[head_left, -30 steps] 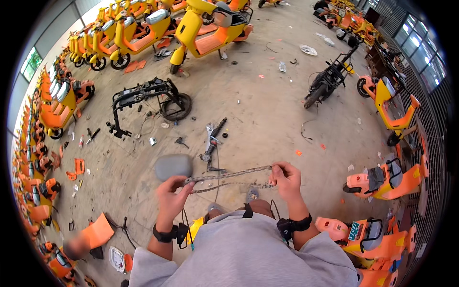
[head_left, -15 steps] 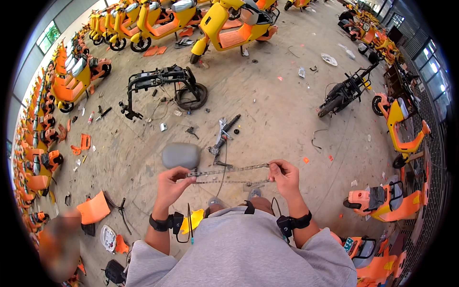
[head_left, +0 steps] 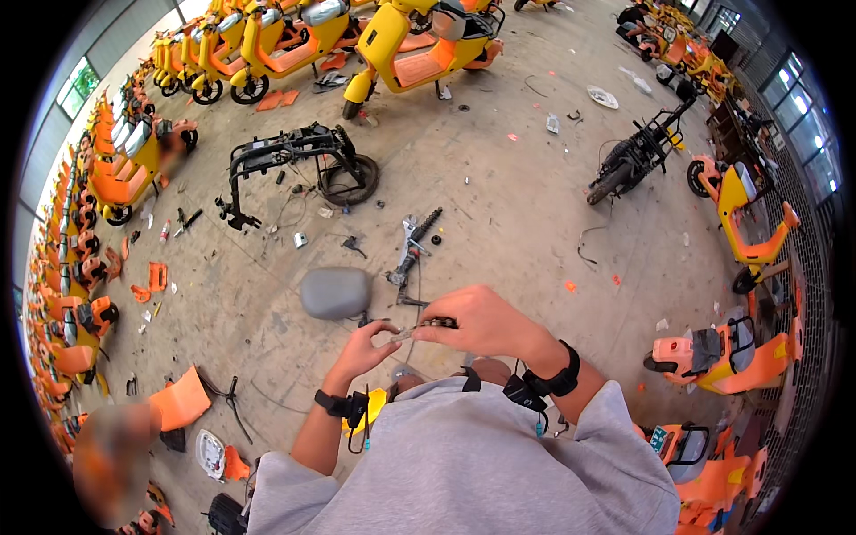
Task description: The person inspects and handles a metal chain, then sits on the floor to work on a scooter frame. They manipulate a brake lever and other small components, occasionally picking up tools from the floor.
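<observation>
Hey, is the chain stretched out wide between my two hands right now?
No, the left hand and right hand are close together, with a dark bit of the chain showing at the right fingers.

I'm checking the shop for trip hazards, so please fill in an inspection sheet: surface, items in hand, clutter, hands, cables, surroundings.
Surface: concrete floor, stained and littered.
Items in hand: metal chain, bunched, partly hidden by the fingers.
Clutter: grey scooter seat, stripped black scooter frame, orange body panel.
Hands: left hand and right hand close together, both on the chain.
Cables: thin dark cable loose on the floor; short leads hang at both wrist straps.
Surroundings: yellow-and-orange scooters parked around; windows at right.
</observation>
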Action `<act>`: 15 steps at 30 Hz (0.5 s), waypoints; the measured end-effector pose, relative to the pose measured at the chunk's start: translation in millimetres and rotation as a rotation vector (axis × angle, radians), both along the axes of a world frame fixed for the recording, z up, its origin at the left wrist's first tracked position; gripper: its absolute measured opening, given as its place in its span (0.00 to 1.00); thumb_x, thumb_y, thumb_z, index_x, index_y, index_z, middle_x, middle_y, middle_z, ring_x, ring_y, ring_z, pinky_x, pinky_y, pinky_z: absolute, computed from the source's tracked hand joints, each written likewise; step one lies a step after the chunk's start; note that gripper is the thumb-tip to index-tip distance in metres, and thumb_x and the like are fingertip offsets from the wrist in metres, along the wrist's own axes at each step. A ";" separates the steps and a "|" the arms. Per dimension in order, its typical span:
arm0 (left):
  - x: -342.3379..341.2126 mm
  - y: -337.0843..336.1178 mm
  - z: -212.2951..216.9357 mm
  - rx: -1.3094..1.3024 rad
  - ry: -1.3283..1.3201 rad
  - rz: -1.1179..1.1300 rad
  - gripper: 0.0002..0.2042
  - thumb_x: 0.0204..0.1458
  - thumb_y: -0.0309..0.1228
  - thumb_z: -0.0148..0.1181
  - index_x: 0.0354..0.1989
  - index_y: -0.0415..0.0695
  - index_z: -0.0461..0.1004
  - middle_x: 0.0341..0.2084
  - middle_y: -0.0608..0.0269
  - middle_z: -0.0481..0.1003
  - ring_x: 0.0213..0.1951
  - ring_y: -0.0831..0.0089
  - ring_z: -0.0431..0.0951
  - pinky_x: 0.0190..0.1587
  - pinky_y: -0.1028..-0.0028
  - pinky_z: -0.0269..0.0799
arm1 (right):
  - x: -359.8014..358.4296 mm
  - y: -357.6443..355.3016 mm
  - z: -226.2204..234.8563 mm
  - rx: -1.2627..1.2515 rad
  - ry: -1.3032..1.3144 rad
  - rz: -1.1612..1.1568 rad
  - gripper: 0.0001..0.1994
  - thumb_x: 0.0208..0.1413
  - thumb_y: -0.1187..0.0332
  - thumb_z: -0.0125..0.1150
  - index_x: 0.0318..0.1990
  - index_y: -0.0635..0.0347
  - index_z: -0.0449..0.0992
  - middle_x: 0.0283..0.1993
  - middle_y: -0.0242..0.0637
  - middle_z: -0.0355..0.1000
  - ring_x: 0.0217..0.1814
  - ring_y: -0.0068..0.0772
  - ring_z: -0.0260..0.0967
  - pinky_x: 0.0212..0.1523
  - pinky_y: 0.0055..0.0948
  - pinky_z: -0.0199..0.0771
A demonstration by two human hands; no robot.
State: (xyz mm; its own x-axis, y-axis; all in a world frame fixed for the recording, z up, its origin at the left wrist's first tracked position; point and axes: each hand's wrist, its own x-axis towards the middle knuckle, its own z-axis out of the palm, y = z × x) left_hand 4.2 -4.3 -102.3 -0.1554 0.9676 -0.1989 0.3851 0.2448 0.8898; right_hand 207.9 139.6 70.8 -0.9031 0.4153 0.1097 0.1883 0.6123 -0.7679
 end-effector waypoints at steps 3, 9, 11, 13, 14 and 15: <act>15.9 15.8 34.1 0.203 -0.218 -0.044 0.17 0.44 0.32 0.70 0.41 0.38 0.75 0.39 0.58 0.78 0.46 0.66 0.77 0.47 0.67 0.71 | -6.1 -1.1 3.7 -0.031 -0.015 0.054 0.13 0.51 0.59 0.65 0.34 0.62 0.81 0.26 0.43 0.75 0.25 0.37 0.71 0.29 0.31 0.70; 25.9 35.3 122.5 0.129 -0.275 -0.184 0.17 0.46 0.32 0.69 0.42 0.37 0.75 0.31 0.62 0.77 0.33 0.79 0.74 0.36 0.74 0.69 | -6.4 -0.5 3.2 -0.204 -0.075 -0.046 0.16 0.52 0.58 0.65 0.36 0.65 0.79 0.25 0.45 0.75 0.23 0.34 0.70 0.26 0.30 0.69; 27.2 41.1 132.3 0.124 -0.150 -0.156 0.14 0.46 0.31 0.69 0.39 0.36 0.76 0.23 0.63 0.75 0.27 0.81 0.69 0.29 0.76 0.66 | -3.4 0.3 3.3 -0.286 -0.098 -0.079 0.17 0.53 0.57 0.64 0.37 0.66 0.76 0.24 0.44 0.74 0.23 0.33 0.70 0.26 0.29 0.68; 31.2 47.2 143.1 0.125 -0.061 -0.146 0.12 0.47 0.31 0.68 0.35 0.36 0.77 0.18 0.62 0.72 0.21 0.82 0.66 0.24 0.76 0.64 | 3.5 1.8 -1.9 -0.336 -0.039 -0.101 0.19 0.55 0.56 0.63 0.39 0.66 0.73 0.21 0.42 0.73 0.22 0.28 0.69 0.24 0.28 0.67; 33.2 49.0 150.1 0.128 -0.034 -0.141 0.11 0.47 0.30 0.67 0.33 0.35 0.77 0.15 0.62 0.71 0.20 0.82 0.64 0.22 0.76 0.62 | 7.3 3.3 -4.4 -0.431 -0.027 -0.135 0.18 0.56 0.56 0.62 0.40 0.65 0.72 0.23 0.41 0.74 0.23 0.27 0.69 0.25 0.27 0.67; 37.3 51.0 156.2 0.129 -0.009 -0.139 0.10 0.48 0.30 0.67 0.31 0.35 0.77 0.13 0.61 0.69 0.18 0.82 0.63 0.20 0.76 0.61 | 13.2 5.1 -8.3 -0.527 -0.015 -0.173 0.18 0.58 0.56 0.60 0.41 0.64 0.71 0.25 0.40 0.74 0.24 0.26 0.70 0.26 0.26 0.67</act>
